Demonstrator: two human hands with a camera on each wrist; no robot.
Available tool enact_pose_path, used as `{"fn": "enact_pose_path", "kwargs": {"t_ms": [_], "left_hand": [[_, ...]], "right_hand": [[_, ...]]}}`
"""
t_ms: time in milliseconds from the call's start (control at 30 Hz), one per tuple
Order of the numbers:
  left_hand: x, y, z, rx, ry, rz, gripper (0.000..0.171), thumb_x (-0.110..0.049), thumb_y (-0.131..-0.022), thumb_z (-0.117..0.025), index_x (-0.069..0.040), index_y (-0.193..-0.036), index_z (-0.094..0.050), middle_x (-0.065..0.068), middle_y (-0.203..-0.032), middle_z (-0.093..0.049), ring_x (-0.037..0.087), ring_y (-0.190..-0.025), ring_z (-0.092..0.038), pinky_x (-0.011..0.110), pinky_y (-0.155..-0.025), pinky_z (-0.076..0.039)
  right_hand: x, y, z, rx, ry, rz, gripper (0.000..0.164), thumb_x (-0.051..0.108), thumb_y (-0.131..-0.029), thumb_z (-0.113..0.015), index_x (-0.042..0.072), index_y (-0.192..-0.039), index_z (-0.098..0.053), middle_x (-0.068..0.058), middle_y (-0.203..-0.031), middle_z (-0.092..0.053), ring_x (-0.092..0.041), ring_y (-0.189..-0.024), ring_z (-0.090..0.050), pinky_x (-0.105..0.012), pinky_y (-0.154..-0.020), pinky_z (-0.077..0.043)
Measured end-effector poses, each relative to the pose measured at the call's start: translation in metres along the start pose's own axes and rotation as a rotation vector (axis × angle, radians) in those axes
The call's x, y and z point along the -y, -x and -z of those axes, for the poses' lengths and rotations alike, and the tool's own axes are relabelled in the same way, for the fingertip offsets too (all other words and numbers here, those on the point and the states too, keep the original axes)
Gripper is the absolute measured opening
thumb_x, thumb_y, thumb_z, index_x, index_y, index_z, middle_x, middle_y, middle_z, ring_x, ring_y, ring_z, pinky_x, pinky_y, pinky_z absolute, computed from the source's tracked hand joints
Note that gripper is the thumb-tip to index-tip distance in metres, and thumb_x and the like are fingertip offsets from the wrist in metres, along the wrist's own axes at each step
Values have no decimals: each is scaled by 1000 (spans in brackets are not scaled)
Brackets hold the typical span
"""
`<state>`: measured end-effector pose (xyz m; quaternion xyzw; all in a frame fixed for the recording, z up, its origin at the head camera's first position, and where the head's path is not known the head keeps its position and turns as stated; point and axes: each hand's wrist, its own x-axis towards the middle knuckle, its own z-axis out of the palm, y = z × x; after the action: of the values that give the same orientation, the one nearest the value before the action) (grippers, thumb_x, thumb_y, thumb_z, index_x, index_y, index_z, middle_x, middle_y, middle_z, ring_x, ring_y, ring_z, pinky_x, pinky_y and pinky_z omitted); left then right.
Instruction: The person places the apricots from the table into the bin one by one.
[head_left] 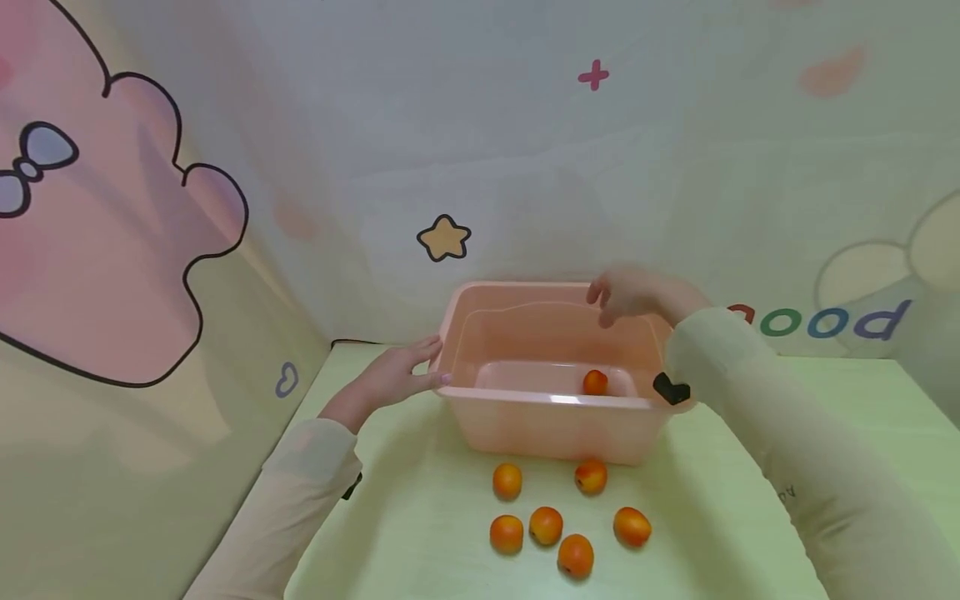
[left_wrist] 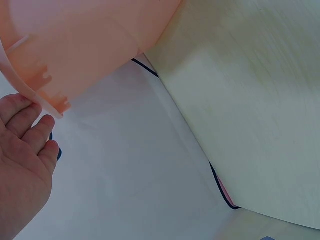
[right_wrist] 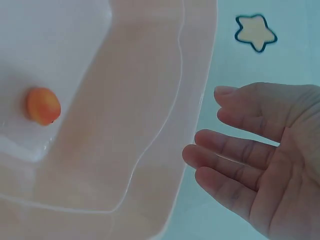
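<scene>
Cream cloth sleeves (head_left: 787, 450) frame what looks like fruit loading: left hand (head_left: 396, 375) gripping a pink plastic tub (head_left: 555, 429) at nine o'clock, right hand (head_left: 637, 294) empty, loosely spread by its one-o'clock rim, one round orange fruit (head_left: 596, 382) inside at four, six matching fruits (head_left: 546, 527) at six likely needing fetching next.

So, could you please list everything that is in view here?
Basin: one, pink, on the table
Fruit inside basin: one, orange-red, on its floor
Loose fruits: six, orange, on the table before the basin
Table: one, pale green, under the basin
Backdrop: one, pale grey, behind the table
Prints: several, mixed colours, on the backdrop
Patches: two, black, one by each sleeve
Sleeves: two, cream, on both arms
Left hand: one, holding the basin's left rim
Right hand: one, over the basin's far side
</scene>
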<state>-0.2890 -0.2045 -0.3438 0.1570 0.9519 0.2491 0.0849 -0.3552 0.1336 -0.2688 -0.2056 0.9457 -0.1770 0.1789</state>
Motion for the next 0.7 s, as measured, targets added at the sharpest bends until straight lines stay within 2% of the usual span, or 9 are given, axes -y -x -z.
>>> {"fn": "enact_pose_path", "kwargs": {"t_ms": [167, 367, 500, 700], "left_hand": [[0, 1, -1, -6, -8, -20, 79, -57, -78, -53, -20, -141, -23, 1, -146, -24, 26, -133, -25, 51, -102, -29], [-1, 0, -2, 2, 14, -1, 81, -59, -76, -54, -22, -141, -22, 1, -146, -24, 27, -133, -25, 53, -100, -30], [-2, 0, -1, 4, 3, -3, 82, -59, -76, -53, -20, -141, -22, 2, -146, -23, 27, -134, -24, 52, -101, -30], [0, -1, -2, 3, -14, -21, 82, -60, -77, -52, -17, -141, -23, 2, -147, -22, 26, -134, -22, 50, -103, -28]], "right_hand": [[4, 16, -6, -37, 76, 108, 37, 9, -79, -61, 3, -115, -55, -17, -111, -56, -31, -99, -53, -42, -82, -49], [7, 43, -12, -94, 64, 235, 34, 9, -79, -59, 5, -113, -57, -12, -111, -59, -25, -92, -57, -35, -77, -52], [8, 59, -19, -131, 62, 319, 32, 8, -79, -57, 5, -111, -59, -10, -108, -61, -21, -89, -58, -34, -77, -51], [14, 84, -34, -88, 6, 358, 30, 11, -80, -62, 9, -109, -60, -3, -104, -61, -19, -90, -56, -33, -78, -50]]}}
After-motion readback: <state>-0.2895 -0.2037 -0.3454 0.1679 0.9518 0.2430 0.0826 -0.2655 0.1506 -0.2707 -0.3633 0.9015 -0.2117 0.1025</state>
